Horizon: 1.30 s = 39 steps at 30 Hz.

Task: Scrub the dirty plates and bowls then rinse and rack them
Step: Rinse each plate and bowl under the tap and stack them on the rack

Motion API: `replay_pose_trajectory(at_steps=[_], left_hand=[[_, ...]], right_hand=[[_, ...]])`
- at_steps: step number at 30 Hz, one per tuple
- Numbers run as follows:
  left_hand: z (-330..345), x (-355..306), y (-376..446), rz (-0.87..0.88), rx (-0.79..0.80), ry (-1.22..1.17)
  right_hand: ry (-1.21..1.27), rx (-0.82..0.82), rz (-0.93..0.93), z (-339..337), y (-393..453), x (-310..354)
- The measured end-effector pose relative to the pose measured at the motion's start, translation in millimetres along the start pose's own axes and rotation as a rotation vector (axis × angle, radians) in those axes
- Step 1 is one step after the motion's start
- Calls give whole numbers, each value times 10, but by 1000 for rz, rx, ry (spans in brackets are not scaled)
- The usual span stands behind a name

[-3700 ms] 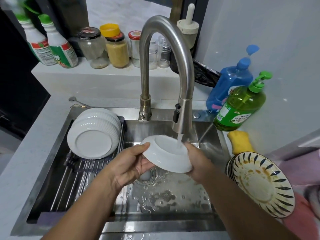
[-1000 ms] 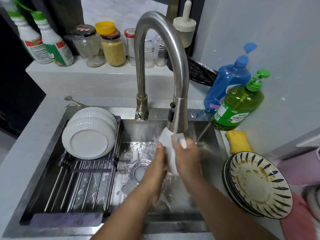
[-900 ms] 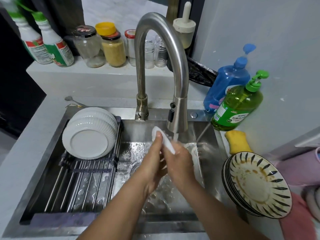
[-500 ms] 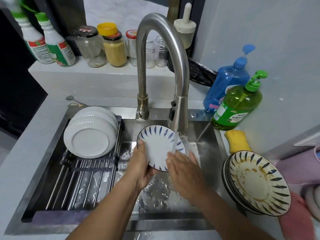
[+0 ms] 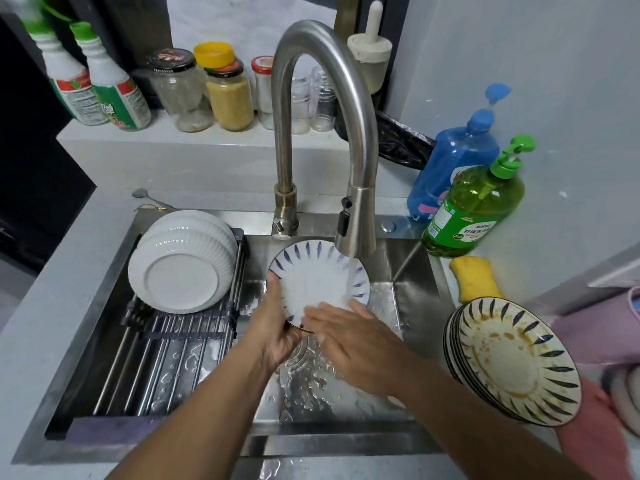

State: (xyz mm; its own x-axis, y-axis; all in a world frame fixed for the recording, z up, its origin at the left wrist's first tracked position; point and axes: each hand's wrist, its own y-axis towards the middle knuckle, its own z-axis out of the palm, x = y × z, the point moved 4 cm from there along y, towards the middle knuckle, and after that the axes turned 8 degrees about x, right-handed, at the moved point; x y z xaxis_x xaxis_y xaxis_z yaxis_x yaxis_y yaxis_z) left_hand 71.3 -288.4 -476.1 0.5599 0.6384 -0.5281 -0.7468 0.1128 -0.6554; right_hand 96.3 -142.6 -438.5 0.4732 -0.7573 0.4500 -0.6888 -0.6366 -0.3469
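A white plate with blue dashes round its rim (image 5: pixel 313 275) stands tilted under the running faucet (image 5: pixel 356 233), its face toward me. My left hand (image 5: pixel 277 323) grips its lower left edge, thumb on the face. My right hand (image 5: pixel 349 337) lies flat with straight fingers on the plate's lower face. White ribbed bowls (image 5: pixel 183 261) lean on the roll-up rack (image 5: pixel 166 344) over the sink's left half. A stack of dirty striped plates (image 5: pixel 512 362) sits on the counter at the right.
A yellow sponge (image 5: pixel 474 278) lies beside green (image 5: pixel 478 209) and blue (image 5: pixel 453 154) soap bottles at the right. Jars and spray bottles line the back ledge (image 5: pixel 194 136). The steel sink (image 5: pixel 408 292) is wet around the drain.
The plate turned from edge-on to face toward me under the stream. My right hand moved onto its lower face and slid across it. The left hand kept its hold on the edge.
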Motion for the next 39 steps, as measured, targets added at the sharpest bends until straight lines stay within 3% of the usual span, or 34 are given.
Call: replay_pose_trajectory(at_steps=[5,11,14,18,23,26,29,33,39], left_hand=[[-68,-71,-6,93,-60,7],[42,88,-112,-46,-27,-142],[110,215,-165,-136,57,-170],[70,331,-137,-134,34,-38],[-41,145,-316,207,-93,494],[-82,0,-463,399,-86,646],[-191,-88,-444,422,-77,684],[-213,-99,-419,318,-44,578],[-213,-62,-426,28,-47,244]], right_hand=[[-165,-228,131,-27,-182,-407],[251,-638,386,-258,-98,-344],[551,-531,591,-358,-65,-412],[1017,-418,705,-215,-91,-524],[1419,-267,686,317,-80,-509],[1460,-359,627,385,-16,-414],[1371,-464,583,242,8,-367],[1237,-489,625,30,-16,-408],[1458,-453,684,18,-110,-324]])
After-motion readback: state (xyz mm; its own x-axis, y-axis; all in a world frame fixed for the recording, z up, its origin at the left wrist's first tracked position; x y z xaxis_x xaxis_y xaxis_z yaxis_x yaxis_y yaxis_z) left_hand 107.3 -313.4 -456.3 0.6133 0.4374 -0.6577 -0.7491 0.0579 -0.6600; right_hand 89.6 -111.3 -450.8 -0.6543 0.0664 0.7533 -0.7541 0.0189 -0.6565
